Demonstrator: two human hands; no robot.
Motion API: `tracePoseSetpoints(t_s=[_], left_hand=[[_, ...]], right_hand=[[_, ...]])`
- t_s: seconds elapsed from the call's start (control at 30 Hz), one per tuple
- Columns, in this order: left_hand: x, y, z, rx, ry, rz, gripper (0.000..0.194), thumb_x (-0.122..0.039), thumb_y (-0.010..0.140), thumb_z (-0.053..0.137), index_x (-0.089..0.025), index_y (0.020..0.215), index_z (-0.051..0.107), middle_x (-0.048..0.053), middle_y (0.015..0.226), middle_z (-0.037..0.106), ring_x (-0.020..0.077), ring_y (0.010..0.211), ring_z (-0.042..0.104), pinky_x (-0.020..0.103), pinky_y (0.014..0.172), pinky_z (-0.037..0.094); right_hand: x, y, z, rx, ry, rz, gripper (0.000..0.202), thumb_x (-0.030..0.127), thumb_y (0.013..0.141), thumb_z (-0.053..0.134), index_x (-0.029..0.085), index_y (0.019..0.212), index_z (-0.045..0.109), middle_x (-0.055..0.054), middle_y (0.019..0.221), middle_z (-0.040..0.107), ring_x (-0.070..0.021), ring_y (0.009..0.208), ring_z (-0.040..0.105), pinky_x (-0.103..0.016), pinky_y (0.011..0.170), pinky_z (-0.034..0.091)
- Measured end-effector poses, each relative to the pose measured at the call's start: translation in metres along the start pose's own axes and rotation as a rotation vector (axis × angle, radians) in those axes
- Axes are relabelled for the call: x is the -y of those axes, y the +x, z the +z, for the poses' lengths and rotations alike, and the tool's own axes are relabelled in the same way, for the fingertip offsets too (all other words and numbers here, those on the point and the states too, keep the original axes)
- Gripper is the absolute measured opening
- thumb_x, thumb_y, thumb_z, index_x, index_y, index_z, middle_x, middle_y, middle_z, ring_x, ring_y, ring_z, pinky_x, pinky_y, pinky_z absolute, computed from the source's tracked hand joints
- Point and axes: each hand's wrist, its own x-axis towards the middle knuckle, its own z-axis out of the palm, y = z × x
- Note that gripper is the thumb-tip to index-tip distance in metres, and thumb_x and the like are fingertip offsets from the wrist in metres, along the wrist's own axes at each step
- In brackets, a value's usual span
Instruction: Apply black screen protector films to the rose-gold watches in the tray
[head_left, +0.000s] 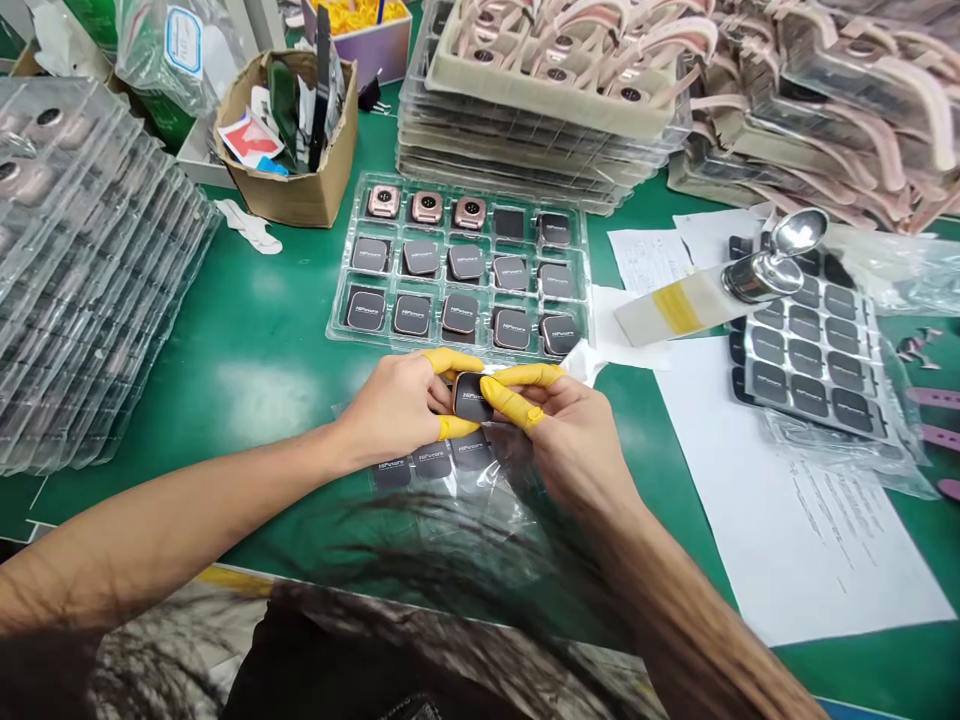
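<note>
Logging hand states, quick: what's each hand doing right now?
Left hand: closed, holding the square watch by its left side.
Right hand: closed, holding the same watch's right side.

"What's carrying everything in my head view?"

"I see a green tabletop (255,300), glossy where light catches it. A clear compartment tray (340,280) lies mid-table, a stack of trays (517,155) just behind it."

"And on the left?"

"I've got a leaning tray stack (97,290), then a cardboard box (296,197) with a white scrap (251,228) beside it."

"Right side?"

"I make out white papers (817,560) lying flat, and stacked pink straps (847,130) farther back."
</note>
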Motion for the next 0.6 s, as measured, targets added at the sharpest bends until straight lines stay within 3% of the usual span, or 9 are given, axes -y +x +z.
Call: tracePoseSetpoints(t_s=[0.17,0.43,0.6], left_hand=[[0.0009,0.0016,0.0,0.0,0.011,-0.004,0.024,-0.022,0.071,0.088,-0.02,0.094,0.082,0.0,0.077,0.081,0.0233,0.078,0.082,0.033,0.079,0.07],[-0.0015,-0.0007,-0.0001,-0.004,-0.029,0.024,0.021,-0.022,0.074,0.087,-0.018,0.094,0.083,0.003,0.086,0.085,0.0234,0.081,0.082,0.035,0.084,0.07],[-0.0025,-0.0014,-0.0009,0.014,-0.008,0.017,0.014,-0.021,0.076,0.087,-0.018,0.088,0.083,0.003,0.088,0.085,0.0225,0.083,0.081,0.034,0.087,0.07]], right_hand=[[-0.0007,0.0013,0.0001,-0.029,0.004,0.0,0.062,0.051,0.032,0.114,0.024,0.078,0.081,-0.002,0.079,0.084,-0.0202,0.073,0.079,-0.028,0.063,0.064],[-0.0061,0.0038,-0.0024,0.003,-0.04,-0.06,0.061,0.056,0.043,0.113,0.024,0.084,0.081,-0.005,0.088,0.087,-0.0238,0.082,0.083,-0.036,0.074,0.07],[-0.0053,0.0042,-0.0015,-0.011,-0.042,-0.055,0.059,0.053,0.041,0.113,0.024,0.082,0.081,-0.003,0.084,0.085,-0.0232,0.081,0.082,-0.036,0.074,0.07]])
